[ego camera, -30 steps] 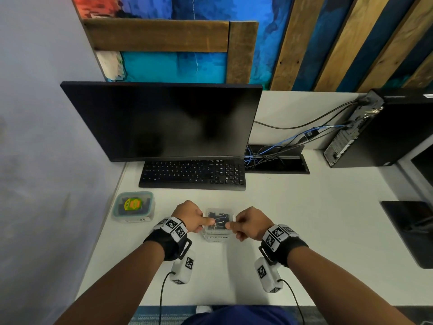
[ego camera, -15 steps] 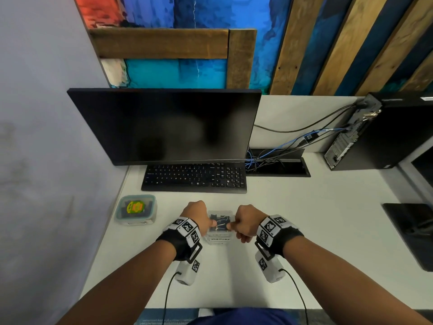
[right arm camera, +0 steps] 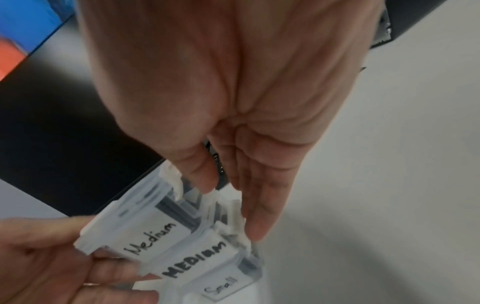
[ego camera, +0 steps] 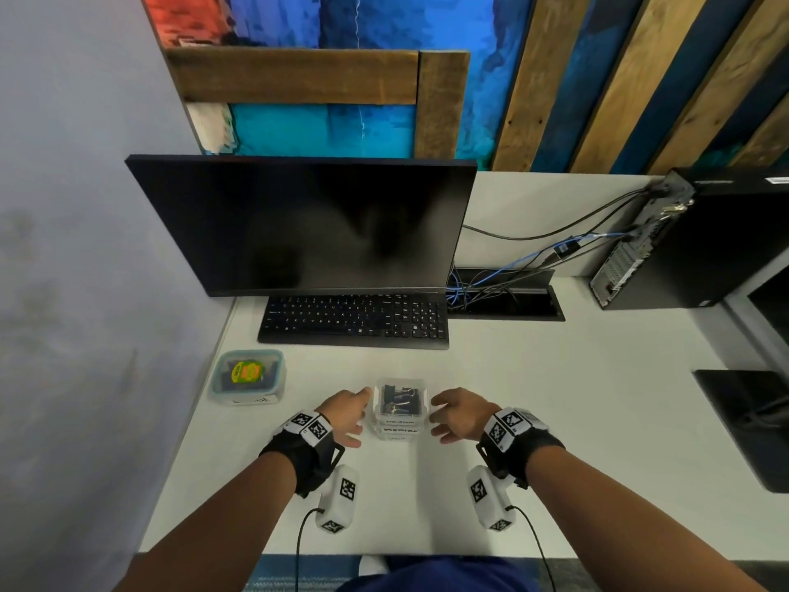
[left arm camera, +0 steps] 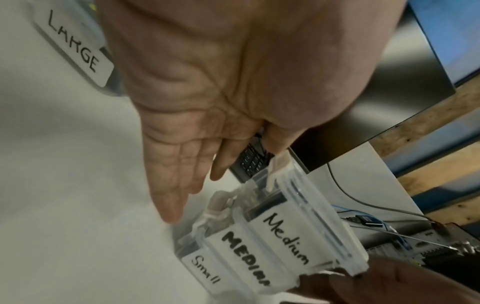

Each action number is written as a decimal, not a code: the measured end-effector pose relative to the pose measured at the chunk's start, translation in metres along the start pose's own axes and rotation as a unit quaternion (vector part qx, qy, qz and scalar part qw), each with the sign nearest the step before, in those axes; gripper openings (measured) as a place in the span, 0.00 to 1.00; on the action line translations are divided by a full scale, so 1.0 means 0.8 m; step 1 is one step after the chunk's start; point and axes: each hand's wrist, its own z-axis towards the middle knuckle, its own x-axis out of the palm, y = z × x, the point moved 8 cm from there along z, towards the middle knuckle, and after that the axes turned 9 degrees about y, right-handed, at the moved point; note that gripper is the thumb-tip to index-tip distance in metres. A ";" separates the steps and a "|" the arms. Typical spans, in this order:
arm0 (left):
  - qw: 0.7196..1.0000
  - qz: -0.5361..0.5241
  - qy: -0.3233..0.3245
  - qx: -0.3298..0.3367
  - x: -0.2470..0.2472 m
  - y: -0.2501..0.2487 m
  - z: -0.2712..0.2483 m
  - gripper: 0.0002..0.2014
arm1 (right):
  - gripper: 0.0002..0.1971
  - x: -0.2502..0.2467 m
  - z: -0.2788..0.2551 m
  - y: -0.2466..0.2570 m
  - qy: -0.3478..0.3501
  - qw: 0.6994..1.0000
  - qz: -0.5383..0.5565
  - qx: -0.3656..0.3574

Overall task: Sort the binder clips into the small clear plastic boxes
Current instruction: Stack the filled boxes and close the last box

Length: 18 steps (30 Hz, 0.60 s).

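Three small clear plastic boxes (ego camera: 400, 420) stand stacked on the white desk in front of me, labelled "Medium" (left arm camera: 285, 238), "MEDIUM" (right arm camera: 194, 261) and "Small" (right arm camera: 221, 286) from top to bottom. Black binder clips (ego camera: 399, 399) show through the top box's lid. My left hand (ego camera: 360, 416) lies open just left of the stack, its straight fingers (left arm camera: 171, 185) pointing down along it. My right hand (ego camera: 437, 420) is open just right of the stack, its fingers (right arm camera: 257, 205) beside the side latches. I cannot tell whether either hand touches the boxes.
A larger lidded container (ego camera: 247, 376) labelled "LARGE" (left arm camera: 75, 45) sits at the left. Behind the stack lie a black keyboard (ego camera: 354, 320) and a monitor (ego camera: 307, 224). A computer tower (ego camera: 691, 241) and cables (ego camera: 512, 267) occupy the back right.
Both hands were curled against the top box's sides; now their fingers have straightened and the hands have drawn slightly outward from the stack.
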 end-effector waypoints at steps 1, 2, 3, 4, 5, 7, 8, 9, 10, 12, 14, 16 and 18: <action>1.000 0.006 -0.003 0.008 0.003 0.003 0.002 0.13 | 0.22 0.004 0.003 -0.001 -0.002 1.000 -0.009 -0.002; 1.000 0.015 -0.010 0.019 0.004 0.005 0.004 0.10 | 0.23 0.008 0.004 0.000 -0.004 1.000 -0.017 -0.007; 0.999 0.021 -0.013 0.030 0.005 0.007 0.007 0.08 | 0.24 0.011 0.004 0.001 -0.005 1.000 -0.019 -0.009; 0.999 0.023 -0.010 0.035 0.006 0.009 0.009 0.06 | 0.24 0.014 0.007 0.000 -0.002 1.000 -0.019 -0.009; 0.999 0.025 0.001 0.037 0.007 0.010 0.012 0.05 | 0.24 0.017 0.008 -0.001 0.003 1.000 -0.007 -0.008; 0.998 0.042 0.040 0.034 0.014 0.012 0.012 0.06 | 0.25 0.021 0.012 -0.005 0.004 0.999 0.036 -0.005; 0.997 0.048 0.046 0.031 0.015 0.011 0.010 0.06 | 0.24 0.020 0.015 -0.007 -0.003 0.999 0.050 -0.006; 0.998 0.047 0.041 0.031 0.013 0.011 0.009 0.06 | 0.24 0.019 0.015 -0.008 -0.010 0.998 0.057 -0.006; 0.998 0.047 0.028 0.031 0.011 0.011 0.006 0.05 | 0.22 0.018 0.015 -0.009 -0.015 0.998 0.062 -0.007; 0.998 0.048 0.010 0.038 0.007 0.010 0.006 0.06 | 0.21 0.014 0.013 -0.009 -0.025 0.997 0.070 -0.008; 0.998 0.043 -0.001 0.052 0.003 0.008 0.006 0.08 | 0.19 0.008 0.010 -0.006 -0.040 0.995 0.088 -0.017; 0.994 0.067 -0.029 0.075 -0.003 0.004 0.003 0.08 | 0.13 0.000 0.003 0.000 -0.060 0.991 0.113 -0.036; 0.992 0.086 -0.036 0.090 -0.005 0.000 -0.002 0.06 | 0.10 -0.004 -0.003 0.006 -0.072 0.988 0.126 -0.053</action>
